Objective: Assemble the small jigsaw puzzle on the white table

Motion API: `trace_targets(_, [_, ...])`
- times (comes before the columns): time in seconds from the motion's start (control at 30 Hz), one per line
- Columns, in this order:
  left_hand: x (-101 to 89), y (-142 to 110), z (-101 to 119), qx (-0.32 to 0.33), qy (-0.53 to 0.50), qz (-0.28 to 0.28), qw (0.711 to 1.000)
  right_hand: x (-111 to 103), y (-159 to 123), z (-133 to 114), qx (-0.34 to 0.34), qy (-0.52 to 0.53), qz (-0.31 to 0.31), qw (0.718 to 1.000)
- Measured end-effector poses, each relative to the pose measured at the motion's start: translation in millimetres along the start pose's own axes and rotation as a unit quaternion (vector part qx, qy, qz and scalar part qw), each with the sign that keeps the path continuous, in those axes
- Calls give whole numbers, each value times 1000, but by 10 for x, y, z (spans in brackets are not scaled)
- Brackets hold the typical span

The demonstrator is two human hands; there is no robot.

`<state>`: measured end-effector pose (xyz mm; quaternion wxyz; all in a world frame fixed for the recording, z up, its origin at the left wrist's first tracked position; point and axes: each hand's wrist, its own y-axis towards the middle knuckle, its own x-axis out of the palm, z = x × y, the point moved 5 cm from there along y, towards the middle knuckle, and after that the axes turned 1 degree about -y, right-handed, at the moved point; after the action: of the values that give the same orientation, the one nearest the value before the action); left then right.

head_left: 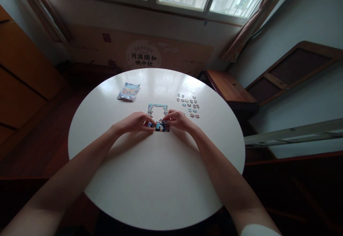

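On the white round table lies a partly assembled jigsaw puzzle [160, 126], its border joined around an open middle and its near rows filled with a dark blue and white picture. My left hand [138, 121] is at the puzzle's near left corner, thumb and fingers closed against its edge. Over the near right part, my right hand [175, 119] pinches a small jigsaw piece [163, 120], mostly covered by the fingertips. Several loose jigsaw pieces [189, 105] lie spread beyond my right hand.
A creased picture sheet [128, 91] with a colourful print lies at the far left of the round table [150, 186]. Beyond the table's right edge stands a wooden side table [227, 86]. A window and a printed banner [171, 52] are at the back.
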<state>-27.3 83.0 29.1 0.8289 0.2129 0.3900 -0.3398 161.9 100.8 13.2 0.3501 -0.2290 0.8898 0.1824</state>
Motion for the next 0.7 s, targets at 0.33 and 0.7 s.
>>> trace_targets(0.33, [-8,-4,19,-6,-5,-17,1000,11,0,-78,-9,-4,11,1000])
trace_targets(0.7, [-1,-14,15,-7,-21,-29,999,53,-22,-119,-23,-19,-9,1000])
